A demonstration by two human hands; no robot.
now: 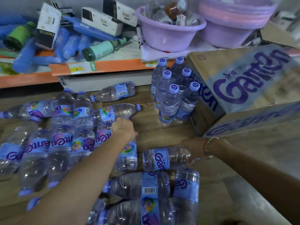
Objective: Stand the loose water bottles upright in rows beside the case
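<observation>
Several clear water bottles with blue labels and lilac caps lie loose on the wooden floor [151, 135]. My left hand [125, 129] grips the neck of one lying bottle [128, 155] in the middle of the heap. My right hand [193, 148] holds the neck end of another lying bottle [164, 158], its base pointing left. Several upright bottles [172, 98] stand in two rows against the left side of the cardboard case [243, 88].
More lying bottles fill the left [61, 127] and the near floor [146, 187]; one single bottle [113, 91] lies by the shelf base. An orange-edged shelf [100, 66] behind holds boxes, blue bottles and two lilac basins [170, 34]. Bare floor shows between the heap and the upright rows.
</observation>
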